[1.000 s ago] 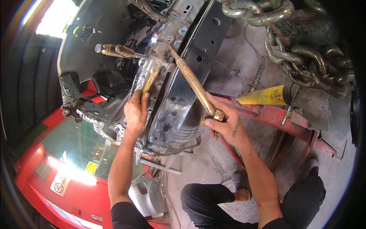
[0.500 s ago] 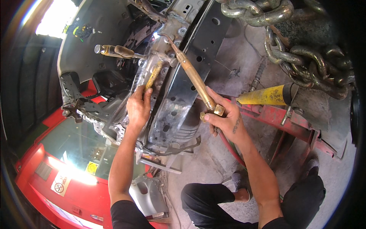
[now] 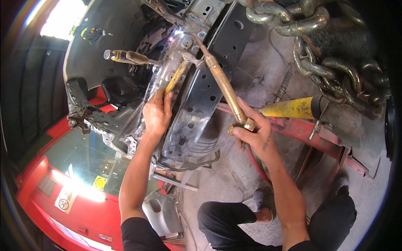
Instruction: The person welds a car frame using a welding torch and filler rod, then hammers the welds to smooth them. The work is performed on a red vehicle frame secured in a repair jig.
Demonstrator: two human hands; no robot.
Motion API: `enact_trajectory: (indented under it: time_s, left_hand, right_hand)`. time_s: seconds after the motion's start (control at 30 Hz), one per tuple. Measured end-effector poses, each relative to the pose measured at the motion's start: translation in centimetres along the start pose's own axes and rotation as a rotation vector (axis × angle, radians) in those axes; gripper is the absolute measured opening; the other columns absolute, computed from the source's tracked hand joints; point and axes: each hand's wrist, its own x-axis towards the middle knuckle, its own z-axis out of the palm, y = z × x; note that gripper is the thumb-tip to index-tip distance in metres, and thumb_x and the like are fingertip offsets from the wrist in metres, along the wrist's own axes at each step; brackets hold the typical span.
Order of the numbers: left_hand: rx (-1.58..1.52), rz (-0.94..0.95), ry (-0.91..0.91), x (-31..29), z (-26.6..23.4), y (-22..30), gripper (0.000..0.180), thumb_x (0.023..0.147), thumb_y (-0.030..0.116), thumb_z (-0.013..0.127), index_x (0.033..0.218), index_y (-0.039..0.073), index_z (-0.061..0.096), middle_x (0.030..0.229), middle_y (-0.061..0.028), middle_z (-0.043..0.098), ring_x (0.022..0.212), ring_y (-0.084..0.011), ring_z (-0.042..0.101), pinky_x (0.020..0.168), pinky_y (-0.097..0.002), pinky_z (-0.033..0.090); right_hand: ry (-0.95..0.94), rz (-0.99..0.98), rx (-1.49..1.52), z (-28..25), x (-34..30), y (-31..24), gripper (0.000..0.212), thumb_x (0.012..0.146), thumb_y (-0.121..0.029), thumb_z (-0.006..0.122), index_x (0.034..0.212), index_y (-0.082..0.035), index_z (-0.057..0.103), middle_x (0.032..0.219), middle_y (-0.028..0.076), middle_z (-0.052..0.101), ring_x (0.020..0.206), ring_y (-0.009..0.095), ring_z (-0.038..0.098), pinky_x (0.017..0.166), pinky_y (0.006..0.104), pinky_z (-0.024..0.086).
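Note:
My left hand (image 3: 158, 112) is closed round the yellow handle of a hammer (image 3: 176, 78), whose metal head lies over a bare steel car frame rail (image 3: 167, 69). In my right hand (image 3: 258, 136) is a brass gas torch (image 3: 224, 87), gripped by its valve end, with a red hose (image 3: 256, 165) trailing down from it. The torch's thin bent nozzle points at the upper part of the rail, where a small bright spot glows. Left of the hammer, a wooden-handled tool with a metal cap (image 3: 130, 56) sticks out from the rail.
Heavy chains (image 3: 322, 71) hang at the upper right. Below them lies a yellow cylinder (image 3: 289, 108) above a red steel beam (image 3: 331, 140). A red car body panel (image 3: 42, 184) with glass fills the lower left. A grey plastic part (image 3: 163, 215) rests on the floor.
The hammer and my left hand have shifted slightly right and up. My right hand has moved a little right and down with the torch, and the glow on the rail looks larger.

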Motion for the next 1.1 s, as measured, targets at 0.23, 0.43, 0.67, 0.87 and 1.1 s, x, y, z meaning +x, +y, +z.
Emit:
enact_trajectory:
  time_s: [0.23, 0.43, 0.67, 0.87, 1.1]
  left_hand:
    - [0.091, 0.15, 0.022, 2.8, 0.1, -0.2, 0.025, 0.106, 0.03, 0.064, 0.116, 0.007, 0.069, 0.097, -0.0231, 0.073, 0.085, -0.0456, 0.071, 0.072, -0.0538, 0.055]
    - [0.08, 0.068, 0.046, 4.1, 0.1, 0.3, 0.028, 0.106, 0.032, 0.062, 0.116, 0.006, 0.068, 0.093, -0.0242, 0.073, 0.086, -0.0473, 0.07, 0.072, -0.0574, 0.053]
    - [0.03, 0.092, 0.022, 2.8, -0.7, 0.1, 0.029, 0.106, 0.031, 0.062, 0.116, 0.005, 0.07, 0.095, -0.0246, 0.072, 0.085, -0.0489, 0.07, 0.073, -0.0568, 0.053]
    - [0.065, 0.048, 0.069, 2.9, 0.3, 0.2, 0.029, 0.106, 0.032, 0.062, 0.118, 0.006, 0.071, 0.096, -0.0254, 0.073, 0.089, -0.0473, 0.071, 0.075, -0.0549, 0.055]
    - [0.101, -0.034, 0.0, 3.6, 0.2, -0.5, 0.031, 0.106, 0.033, 0.062, 0.12, 0.007, 0.071, 0.101, -0.0232, 0.075, 0.09, -0.0471, 0.071, 0.076, -0.056, 0.055]
  right_hand:
    - [0.08, -0.03, 0.008, -1.6, -0.4, -0.6, 0.078, 0.089, 0.003, 0.076, 0.161, -0.005, 0.048, 0.116, 0.004, 0.069, 0.099, 0.009, 0.065, 0.09, 0.0254, 0.054]
    - [0.102, -0.054, -0.048, -2.2, -1.0, -1.0, 0.078, 0.089, 0.002, 0.075, 0.161, -0.006, 0.048, 0.106, 0.002, 0.071, 0.092, 0.007, 0.065, 0.081, 0.0233, 0.054]
    - [0.129, -0.048, 0.018, -2.3, -1.6, -2.9, 0.078, 0.09, 0.002, 0.071, 0.163, -0.007, 0.046, 0.1, 0.004, 0.071, 0.069, 0.008, 0.064, 0.054, 0.0254, 0.052]
    - [0.122, -0.036, 0.009, -2.6, -1.7, -3.1, 0.076, 0.091, 0.002, 0.069, 0.163, -0.007, 0.045, 0.099, 0.006, 0.071, 0.063, 0.01, 0.063, 0.051, 0.0262, 0.052]
    - [0.118, -0.048, 0.034, -2.6, -1.6, -2.9, 0.076, 0.091, 0.002, 0.068, 0.163, -0.006, 0.045, 0.097, 0.006, 0.07, 0.063, 0.01, 0.063, 0.05, 0.0264, 0.052]
